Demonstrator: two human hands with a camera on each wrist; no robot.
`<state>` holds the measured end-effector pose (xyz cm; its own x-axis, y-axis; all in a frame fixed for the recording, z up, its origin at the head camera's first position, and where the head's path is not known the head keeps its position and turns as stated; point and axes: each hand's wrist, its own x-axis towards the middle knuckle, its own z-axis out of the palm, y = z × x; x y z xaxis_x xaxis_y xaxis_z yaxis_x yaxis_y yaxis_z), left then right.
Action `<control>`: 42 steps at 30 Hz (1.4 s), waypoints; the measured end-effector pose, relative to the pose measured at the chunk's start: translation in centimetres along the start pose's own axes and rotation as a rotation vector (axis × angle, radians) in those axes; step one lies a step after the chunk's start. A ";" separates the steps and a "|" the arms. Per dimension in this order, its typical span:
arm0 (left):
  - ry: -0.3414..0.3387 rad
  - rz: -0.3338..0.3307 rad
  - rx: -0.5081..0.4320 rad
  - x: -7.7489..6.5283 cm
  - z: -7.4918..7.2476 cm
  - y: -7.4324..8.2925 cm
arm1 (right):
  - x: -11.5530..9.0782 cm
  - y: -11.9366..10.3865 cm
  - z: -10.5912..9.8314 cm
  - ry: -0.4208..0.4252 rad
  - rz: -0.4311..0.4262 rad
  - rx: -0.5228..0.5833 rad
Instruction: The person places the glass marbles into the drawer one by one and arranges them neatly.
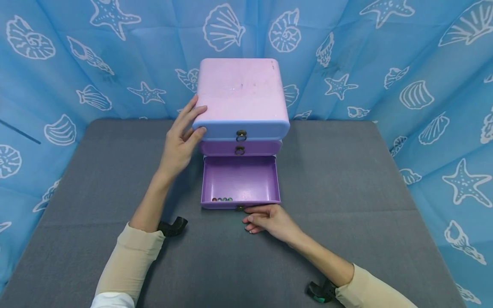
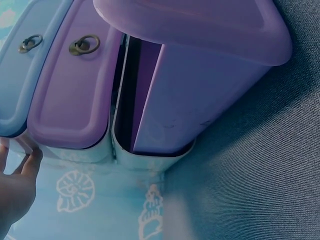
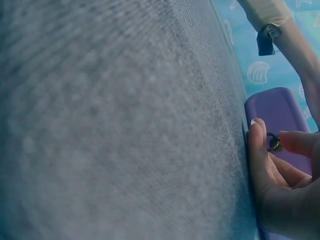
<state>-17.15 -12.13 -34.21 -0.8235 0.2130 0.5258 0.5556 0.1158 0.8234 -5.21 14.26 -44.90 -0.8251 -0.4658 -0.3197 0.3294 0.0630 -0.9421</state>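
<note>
A small drawer cabinet (image 1: 240, 92) with a pink top stands at the table's back. Its blue top drawer (image 1: 215, 131) and purple middle drawer (image 1: 217, 148) are closed. The purple bottom drawer (image 1: 240, 177) is pulled far out, with several small marbles (image 1: 222, 199) along its front wall. My left hand (image 1: 181, 141) rests on the cabinet's left side, fingers spread and thumb at the front corner. My right hand (image 1: 271, 220) is at the bottom drawer's front. In the right wrist view a fingertip touches the ring pull's (image 3: 274, 142) base, and the thumb stands apart from it.
Grey cloth covers the table (image 1: 346, 179). A blue curtain (image 1: 154, 55) with white shells and starfish hangs behind the cabinet and along the sides. Both wrists carry black straps (image 1: 173, 226).
</note>
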 end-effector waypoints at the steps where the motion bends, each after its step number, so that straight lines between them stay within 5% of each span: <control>1: 0.002 0.000 0.001 0.0 0.0 0.0 | 0.0 0.0 0.0 0.000 -0.003 0.004; 25: 0.010 -0.020 -0.001 0.0 0.1 0.4 | 1.0 0.3 1.8 -0.018 -0.008 0.008; 35: 0.008 -0.014 -0.013 -0.1 0.0 0.1 | 1.7 -0.1 2.7 0.053 0.116 0.247; 42: 0.009 -0.010 -0.016 0.0 -0.1 -0.1 | 2.2 -0.1 3.1 0.122 0.081 0.254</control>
<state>-17.18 -12.19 -34.23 -0.8302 0.2027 0.5194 0.5455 0.1025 0.8319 -5.61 10.49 -45.19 -0.8357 -0.3576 -0.4168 0.4877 -0.1344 -0.8626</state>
